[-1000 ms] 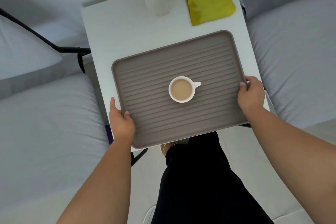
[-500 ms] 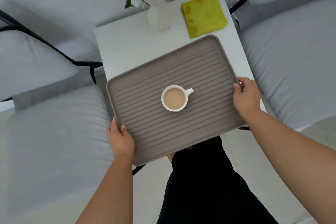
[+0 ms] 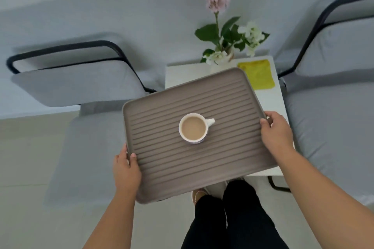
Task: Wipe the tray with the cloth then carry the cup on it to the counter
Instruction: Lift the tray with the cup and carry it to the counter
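Observation:
A ribbed taupe tray is held in the air, slightly tilted, in front of me. My left hand grips its left edge and my right hand grips its right edge. A white cup full of milky coffee stands upright in the tray's middle, handle pointing right. The folded yellow cloth lies on the small white table behind the tray.
A vase of white and pink flowers stands at the table's back. Grey cushioned chairs with black frames flank the table, one at the left and one at the right. My legs and a slipper are below the tray.
The tray with the cup has been lifted off the table and drawn back toward me. My view has tipped up, showing more of the chairs and flowers.

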A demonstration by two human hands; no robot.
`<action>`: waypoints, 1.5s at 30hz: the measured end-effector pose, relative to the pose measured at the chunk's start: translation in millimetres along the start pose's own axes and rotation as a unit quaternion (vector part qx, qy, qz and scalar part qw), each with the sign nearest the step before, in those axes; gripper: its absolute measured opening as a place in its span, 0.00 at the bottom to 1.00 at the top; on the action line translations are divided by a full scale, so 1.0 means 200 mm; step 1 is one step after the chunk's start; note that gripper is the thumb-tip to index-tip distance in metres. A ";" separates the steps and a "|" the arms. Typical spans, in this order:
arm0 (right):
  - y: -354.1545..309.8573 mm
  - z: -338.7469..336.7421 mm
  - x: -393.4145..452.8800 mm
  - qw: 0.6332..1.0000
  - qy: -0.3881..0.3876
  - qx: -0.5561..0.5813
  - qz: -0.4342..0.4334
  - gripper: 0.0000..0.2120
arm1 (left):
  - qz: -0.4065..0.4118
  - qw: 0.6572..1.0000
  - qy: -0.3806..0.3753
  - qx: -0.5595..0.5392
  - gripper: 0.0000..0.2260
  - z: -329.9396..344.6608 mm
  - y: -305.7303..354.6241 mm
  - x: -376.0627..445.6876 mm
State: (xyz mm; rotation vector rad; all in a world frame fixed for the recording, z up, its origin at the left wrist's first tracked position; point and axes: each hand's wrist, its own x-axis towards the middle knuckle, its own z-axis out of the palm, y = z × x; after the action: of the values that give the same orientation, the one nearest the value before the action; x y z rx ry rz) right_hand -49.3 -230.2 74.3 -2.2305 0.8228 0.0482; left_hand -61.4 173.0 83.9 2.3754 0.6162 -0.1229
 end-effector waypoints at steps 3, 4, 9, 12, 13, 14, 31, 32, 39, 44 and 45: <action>-0.17 -0.06 -0.03 0.999 -0.030 0.002 -0.035 0.11 | -0.010 1.000 0.028 -0.006 0.21 -0.16 0.01 -0.05; -0.24 -0.08 -0.04 0.998 -0.043 0.001 -0.049 0.11 | -0.016 0.999 0.038 -0.009 0.21 -0.22 0.01 -0.07; -0.57 -0.15 -0.09 0.987 -0.097 -0.014 -0.129 0.11 | -0.067 0.994 0.079 -0.041 0.21 -0.46 -0.03 -0.22; -0.76 -0.14 -0.12 0.975 -0.134 -0.026 -0.177 0.11 | -0.101 0.985 0.112 -0.082 0.22 -0.58 -0.09 -0.33; -0.83 -0.13 -0.13 0.970 -0.145 -0.029 -0.193 0.11 | -0.113 0.980 0.127 -0.104 0.22 -0.62 -0.10 -0.38; -0.89 -0.11 -0.14 0.965 -0.158 -0.032 -0.207 0.12 | -0.127 0.973 0.142 -0.127 0.22 -0.66 -0.10 -0.44; -1.64 0.45 -0.99 0.842 -0.357 -0.080 -0.397 0.15 | -0.277 0.764 0.386 -0.438 0.26 -1.25 -0.54 -1.40; -1.67 0.49 -1.07 0.832 -0.368 -0.083 -0.408 0.14 | -0.281 0.750 0.398 -0.448 0.26 -1.29 -0.59 -1.46; -1.83 0.79 -1.71 0.776 -0.424 -0.089 -0.458 0.16 | -0.316 0.652 0.469 -0.505 0.28 -1.52 -0.91 -1.84; -1.90 0.97 -2.12 0.753 -0.445 -0.076 -0.478 0.15 | -0.326 0.604 0.521 -0.507 0.27 -1.67 -1.06 -2.01; -1.91 1.00 -2.20 0.747 -0.454 -0.073 -0.480 0.13 | -0.326 0.597 0.532 -0.504 0.27 -1.70 -1.09 -2.05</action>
State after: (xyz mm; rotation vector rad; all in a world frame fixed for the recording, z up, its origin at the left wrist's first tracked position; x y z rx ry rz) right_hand -137.9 338.7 293.4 -2.1114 -0.8935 0.6521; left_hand -548.8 369.1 318.4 0.7744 1.5368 1.1166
